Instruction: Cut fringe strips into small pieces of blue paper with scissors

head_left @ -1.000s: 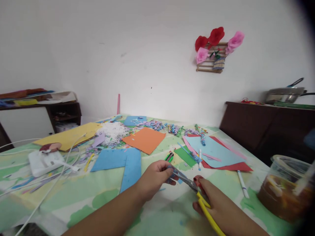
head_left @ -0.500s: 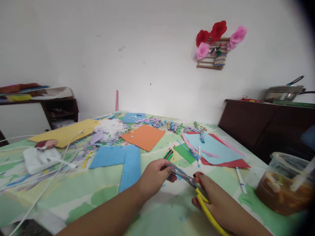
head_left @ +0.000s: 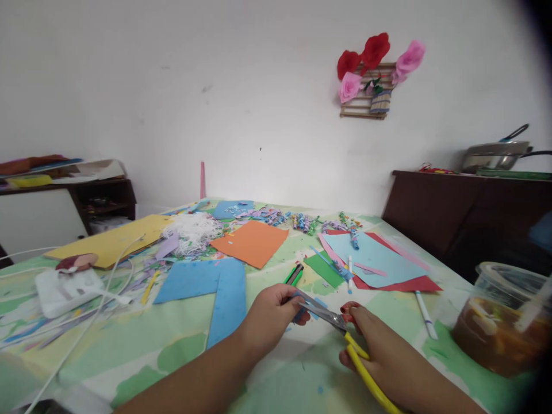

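My right hand (head_left: pixel 379 359) grips yellow-handled scissors (head_left: pixel 340 330), blades pointing left and up. My left hand (head_left: pixel 269 319) is closed in a pinch on a small blue paper piece (head_left: pixel 302 307) held at the scissor blades. Both hands hover low over the green patterned tablecloth (head_left: pixel 172 339). Just beyond my left hand lie green and black pens (head_left: pixel 294 274). Blue paper sheets (head_left: pixel 211 282) lie to the left of my left hand.
Orange paper (head_left: pixel 252 241), yellow paper (head_left: pixel 116 241), light blue over red paper (head_left: pixel 379 264), white shredded paper (head_left: pixel 192 233) and curled strips (head_left: pixel 302 221) litter the table. A white charger with cables (head_left: pixel 64 287) lies left. A plastic cup with brown drink (head_left: pixel 500 319) stands right. A white marker (head_left: pixel 425 315) lies near it.
The hands stay together on the scissors and paper, shifting only slightly on the table. The view has tilted a little.
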Demonstrator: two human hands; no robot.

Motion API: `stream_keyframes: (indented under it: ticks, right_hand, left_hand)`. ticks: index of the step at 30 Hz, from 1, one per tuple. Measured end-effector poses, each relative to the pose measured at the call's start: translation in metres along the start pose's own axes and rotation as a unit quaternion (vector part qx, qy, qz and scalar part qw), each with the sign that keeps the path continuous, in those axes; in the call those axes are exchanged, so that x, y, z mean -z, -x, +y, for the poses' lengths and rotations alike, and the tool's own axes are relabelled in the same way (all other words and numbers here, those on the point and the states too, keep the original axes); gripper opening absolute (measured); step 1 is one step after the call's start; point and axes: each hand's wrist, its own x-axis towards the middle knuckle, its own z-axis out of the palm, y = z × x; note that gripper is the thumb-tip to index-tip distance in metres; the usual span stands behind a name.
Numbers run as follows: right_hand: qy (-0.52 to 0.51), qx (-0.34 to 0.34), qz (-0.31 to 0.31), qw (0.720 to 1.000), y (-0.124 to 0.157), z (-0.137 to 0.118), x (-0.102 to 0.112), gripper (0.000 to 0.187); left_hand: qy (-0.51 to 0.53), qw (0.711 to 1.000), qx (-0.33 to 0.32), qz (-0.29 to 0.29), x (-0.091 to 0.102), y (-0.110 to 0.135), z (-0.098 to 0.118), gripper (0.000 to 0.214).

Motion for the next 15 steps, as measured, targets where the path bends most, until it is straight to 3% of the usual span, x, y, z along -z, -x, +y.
stream_keyframes:
  ticks: [7,15]
  right_hand:
    - [-0.004,0.003,-0.005,1.0,0.0001,-0.0002,0.0006,0.042]
    - [-0.014,0.018,0.004,1.0,-0.0002,-0.0013,-0.0002,0.046]
  left_hand:
    - [0.018,1.0,0.019,0.013,-0.0013,-0.0024,-0.0029,0.011]
    - [-0.01,1.0,-0.015,0.013,-0.0063,0.0037,-0.0037,0.014]
